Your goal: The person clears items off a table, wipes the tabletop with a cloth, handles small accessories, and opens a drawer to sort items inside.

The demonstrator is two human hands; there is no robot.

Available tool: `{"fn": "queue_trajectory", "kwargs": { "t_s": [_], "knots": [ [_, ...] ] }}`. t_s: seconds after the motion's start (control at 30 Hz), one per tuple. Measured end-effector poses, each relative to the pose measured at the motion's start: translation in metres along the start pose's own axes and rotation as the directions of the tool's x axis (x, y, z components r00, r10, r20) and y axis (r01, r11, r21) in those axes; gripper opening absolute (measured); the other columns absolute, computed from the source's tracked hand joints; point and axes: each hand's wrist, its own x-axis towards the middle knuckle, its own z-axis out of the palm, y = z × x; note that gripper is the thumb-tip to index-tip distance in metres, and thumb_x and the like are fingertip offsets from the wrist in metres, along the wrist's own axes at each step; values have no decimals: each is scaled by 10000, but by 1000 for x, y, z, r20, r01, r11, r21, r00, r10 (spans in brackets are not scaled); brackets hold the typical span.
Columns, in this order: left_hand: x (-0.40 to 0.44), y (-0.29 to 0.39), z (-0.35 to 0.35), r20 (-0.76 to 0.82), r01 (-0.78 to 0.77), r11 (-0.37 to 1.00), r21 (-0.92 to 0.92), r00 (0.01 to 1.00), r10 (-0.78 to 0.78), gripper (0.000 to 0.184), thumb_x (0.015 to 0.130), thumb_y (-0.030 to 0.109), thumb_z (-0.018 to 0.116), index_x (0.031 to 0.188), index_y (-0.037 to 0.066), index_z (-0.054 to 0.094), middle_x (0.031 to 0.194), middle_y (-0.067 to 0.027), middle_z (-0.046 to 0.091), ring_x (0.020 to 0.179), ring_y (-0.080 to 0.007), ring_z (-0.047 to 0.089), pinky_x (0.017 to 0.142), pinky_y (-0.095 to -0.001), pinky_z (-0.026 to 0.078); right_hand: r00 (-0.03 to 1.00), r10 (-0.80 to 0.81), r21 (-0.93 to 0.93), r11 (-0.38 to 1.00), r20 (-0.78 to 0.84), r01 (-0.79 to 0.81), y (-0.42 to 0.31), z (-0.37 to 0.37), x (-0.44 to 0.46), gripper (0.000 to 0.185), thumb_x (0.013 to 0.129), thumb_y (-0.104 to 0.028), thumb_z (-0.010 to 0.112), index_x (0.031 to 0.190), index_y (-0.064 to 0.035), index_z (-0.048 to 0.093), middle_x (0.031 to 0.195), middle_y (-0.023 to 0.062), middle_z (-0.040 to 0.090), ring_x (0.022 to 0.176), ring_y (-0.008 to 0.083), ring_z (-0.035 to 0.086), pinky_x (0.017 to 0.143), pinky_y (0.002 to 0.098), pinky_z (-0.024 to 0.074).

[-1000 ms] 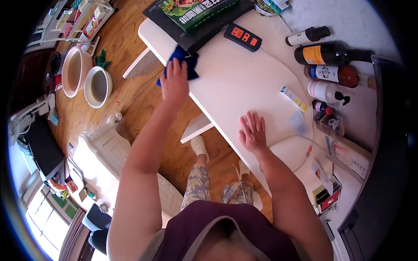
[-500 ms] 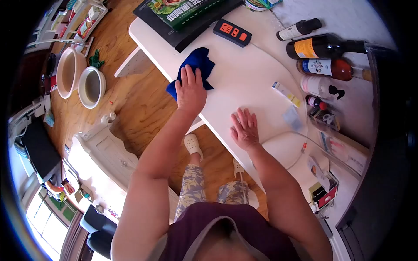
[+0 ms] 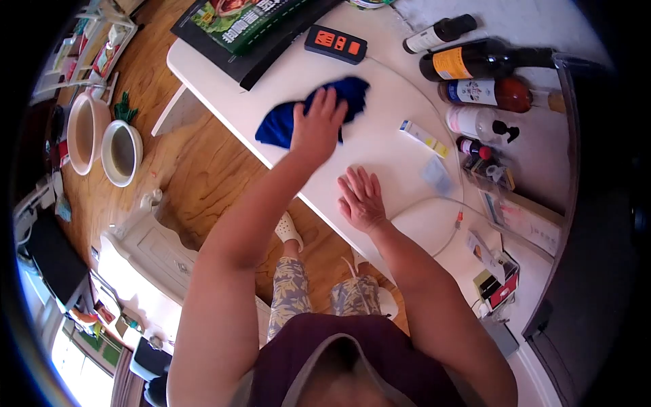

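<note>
A crumpled dark blue cloth lies on the white tabletop, close to its long edge. My left hand presses on it from above, fingers stretched out and a little apart; the cloth shows on both sides of the hand. My right hand rests palm down on the bare tabletop, its fingers spread, nearer to me. Beyond it lie a small yellow-and-white box and a pale bluish packet.
A black power strip with orange sockets trails its cord across the table. Several bottles line the wall side. At the far end sits a green package. Two pale basins stand on the wooden floor, left.
My left hand has pushed the blue cloth inward over the tabletop, away from the edge, and the cloth has spread wider. My right hand stays on the table. The camera view has shifted slightly.
</note>
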Motion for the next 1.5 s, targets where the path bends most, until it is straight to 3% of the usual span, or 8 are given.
{"fn": "queue_trajectory", "kwargs": {
  "t_s": [0.2, 0.33, 0.4, 0.5, 0.67, 0.97, 1.13, 1.5],
  "knots": [
    [-80, -8, -15, 96, -166, 950, -263, 976, 197, 548, 737, 259, 626, 1259, 197, 472, 1410, -84, 326, 1302, -261, 291, 951, -533, 274, 1000, 3, 12, 1000, 7, -3, 2, 2, -1, 528, 791, -256, 594, 1281, -130, 443, 1401, 90, 318, 1306, 303, 262, 1028, 528, 237],
    [-73, -49, -24, 278, 82, 996, -30, 958, -70, 429, 790, 202, 568, 1213, 232, 505, 1383, -53, 362, 1283, -233, 314, 932, -547, 281, 1000, 10, 29, 1000, -19, -10, 2, 0, -2, 551, 801, -268, 594, 1307, -136, 419, 1432, 86, 284, 1311, 302, 277, 1041, 526, 229],
    [-67, -64, -19, -137, 151, 988, 38, 980, -144, 383, 794, 182, 543, 1173, 226, 523, 1332, -46, 406, 1240, -220, 359, 883, -529, 321, 1000, 3, 32, 999, -2, -2, 4, 1, -1, 557, 804, -264, 594, 1315, -137, 410, 1438, 95, 277, 1311, 314, 282, 1045, 531, 217],
    [-67, -41, -4, -81, 298, 954, 30, 952, -295, 365, 787, 174, 536, 1147, 229, 532, 1266, -38, 446, 1195, -210, 395, 830, -509, 349, 998, 39, 9, 999, 51, -40, 4, 4, -5, 566, 800, -252, 600, 1318, -126, 408, 1431, 112, 288, 1313, 325, 274, 1049, 536, 202],
    [-142, 48, 10, 122, 94, 992, -85, 989, -83, 561, 751, 213, 579, 1291, 242, 430, 1394, -70, 304, 1280, -263, 271, 899, -531, 285, 996, -11, 0, 1000, -84, 11, 8, 21, -7, 436, 765, -144, 608, 1166, -46, 469, 1322, 177, 364, 1290, 374, 280, 1044, 564, 202],
    [-255, 78, 6, 224, 268, 906, -328, 954, -201, 492, 758, 125, 561, 1241, 182, 485, 1328, -104, 389, 1198, -302, 384, 847, -457, 402, 986, -101, 2, 995, -135, 102, -3, 19, -5, 502, 768, -87, 562, 1249, -44, 425, 1390, 155, 325, 1294, 368, 275, 1049, 537, 185],
    [-397, 80, -14, 302, 624, 682, -381, 781, -547, 430, 721, 87, 604, 1145, 136, 556, 1259, -118, 481, 1168, -313, 441, 943, -444, 383, 982, -104, -114, 990, -159, 86, -3, 31, -6, 437, 798, -98, 535, 1223, -66, 439, 1371, 149, 348, 1277, 345, 301, 1035, 530, 217],
    [-718, -23, -28, -306, 987, 122, 109, 150, -940, 501, 814, 158, 586, 1295, 185, 447, 1358, -92, 388, 1209, -320, 370, 1012, -423, 304, 970, -198, -237, 958, -140, 162, -13, 31, -15, 412, 828, -89, 499, 1229, -32, 424, 1361, 171, 349, 1263, 367, 307, 1045, 490, 225]
  ]
}}
